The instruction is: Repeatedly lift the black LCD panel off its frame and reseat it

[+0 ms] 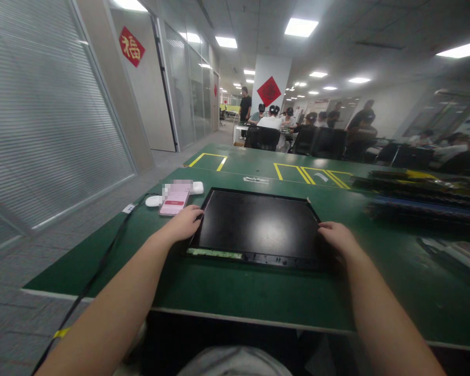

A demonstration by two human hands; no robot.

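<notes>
A black flat display panel (258, 222) lies face up on the green table in front of me. A green circuit strip (214, 254) runs along the left part of its near edge. My left hand (186, 222) grips the panel's left edge, its fingers curled over the frame. At the opposite side, my right hand (339, 237) has its fingertips pressed on the right edge; the thumb is hidden. Just beyond my left hand lies a phone (174, 202) with a pink screen.
White rounded items (153, 200) sit beside the phone. A black cable (109, 261) crosses the table's left side. Stacked dark panels (426, 196) stand at the right, blurred. Yellow tape outlines (309, 174) mark the green table's (266, 292) far part. Several people sit in the background.
</notes>
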